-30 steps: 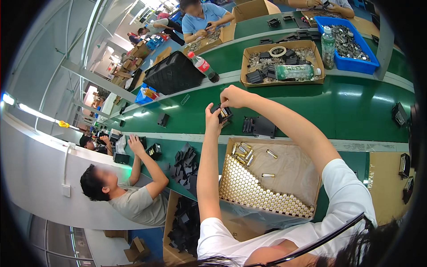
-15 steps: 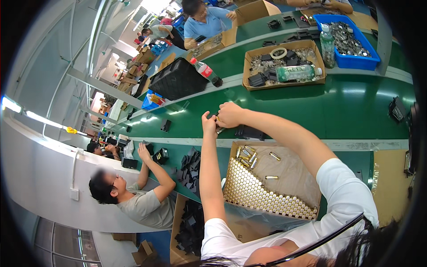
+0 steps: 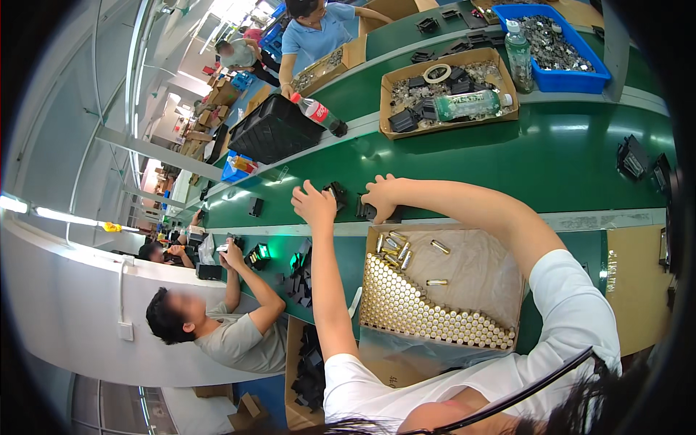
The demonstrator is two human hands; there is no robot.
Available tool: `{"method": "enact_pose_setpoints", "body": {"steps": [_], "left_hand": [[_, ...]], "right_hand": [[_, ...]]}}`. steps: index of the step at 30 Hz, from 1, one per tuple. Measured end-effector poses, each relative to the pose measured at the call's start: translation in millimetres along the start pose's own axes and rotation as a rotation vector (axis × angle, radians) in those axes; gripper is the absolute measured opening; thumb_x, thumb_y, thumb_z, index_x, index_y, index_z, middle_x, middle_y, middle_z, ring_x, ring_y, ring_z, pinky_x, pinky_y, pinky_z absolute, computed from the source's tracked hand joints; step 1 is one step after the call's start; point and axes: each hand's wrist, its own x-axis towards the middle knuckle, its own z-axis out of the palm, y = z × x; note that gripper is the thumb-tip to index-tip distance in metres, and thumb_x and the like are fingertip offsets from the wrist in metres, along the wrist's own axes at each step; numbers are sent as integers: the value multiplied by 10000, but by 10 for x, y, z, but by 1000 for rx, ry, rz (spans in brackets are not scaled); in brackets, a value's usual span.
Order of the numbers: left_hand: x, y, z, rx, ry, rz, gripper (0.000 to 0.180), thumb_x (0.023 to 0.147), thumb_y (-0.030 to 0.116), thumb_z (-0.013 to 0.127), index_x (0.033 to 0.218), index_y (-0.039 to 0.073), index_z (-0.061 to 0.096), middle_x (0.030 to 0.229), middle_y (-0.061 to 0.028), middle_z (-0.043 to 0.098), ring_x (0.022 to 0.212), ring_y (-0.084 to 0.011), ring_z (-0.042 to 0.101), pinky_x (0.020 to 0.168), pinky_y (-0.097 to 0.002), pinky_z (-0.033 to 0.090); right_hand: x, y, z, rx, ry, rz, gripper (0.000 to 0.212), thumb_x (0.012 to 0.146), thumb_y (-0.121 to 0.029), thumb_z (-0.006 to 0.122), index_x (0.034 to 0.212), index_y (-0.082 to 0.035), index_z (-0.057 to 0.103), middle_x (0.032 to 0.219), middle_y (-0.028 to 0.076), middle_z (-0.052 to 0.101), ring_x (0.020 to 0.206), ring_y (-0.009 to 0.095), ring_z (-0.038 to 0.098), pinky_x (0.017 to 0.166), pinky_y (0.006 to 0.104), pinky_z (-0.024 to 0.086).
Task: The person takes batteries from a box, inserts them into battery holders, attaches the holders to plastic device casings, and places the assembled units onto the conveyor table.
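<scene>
Above the green bench, my left hand point(image 3: 315, 205) has its fingers spread, with a small black plastic case point(image 3: 336, 194) right beside it. My right hand point(image 3: 386, 196) curls over the edge of another black plastic case point(image 3: 365, 210), which it partly hides. Close in front of me stands an open cardboard box point(image 3: 470, 283) lined with clear plastic. Rows of batteries point(image 3: 413, 304) stand on end in its near left part. Several loose batteries point(image 3: 395, 248) lie on top at its far left corner, and two lie apart on the lining.
A carton of black parts with a bottle point(image 3: 473, 106) and a blue bin point(image 3: 580, 81) stand across the belt. Beyond the left end are a black crate point(image 3: 272, 134) and a cola bottle point(image 3: 319, 116). A co-worker point(image 3: 217, 330) sits at my left near black parts point(image 3: 301, 279).
My hands, together over a small piece before, are now apart. My left hand has moved left and opened beside a black case; my right hand has come down onto another one.
</scene>
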Motion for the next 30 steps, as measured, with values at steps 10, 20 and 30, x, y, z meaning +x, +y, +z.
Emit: {"method": "enact_pose_setpoints", "body": {"steps": [10, 20, 30], "left_hand": [[-362, -34, -118, -289, -593, 555, 578, 772, 48, 698, 1336, 98, 581, 1296, -131, 611, 1141, -337, 599, 971, -399, 479], [-157, 306, -288, -525, -594, 415, 272, 899, 168, 668, 1136, 35, 687, 1067, -99, 708, 964, -257, 634, 872, -350, 497], [69, 1427, -141, -674, -687, 282, 345, 997, 305, 547, 890, -7, 646, 761, -60, 628, 690, -179, 531, 655, -319, 463]], "right_hand": [[246, 134, -138, 95, -173, -61, 543, 875, -436, 592, 1314, -119, 626, 1190, 148, 641, 895, 347, 640, 786, 468, 554], [-114, 1059, -16, 1299, -190, 169, 469, 934, -363, 544, 1318, -104, 617, 1138, 111, 680, 882, 270, 650, 781, 433, 543], [-1223, 1298, -170, 1160, 5, 382, 429, 952, -385, 578, 1248, -90, 674, 965, 78, 722, 815, 209, 648, 736, 347, 531]]}}
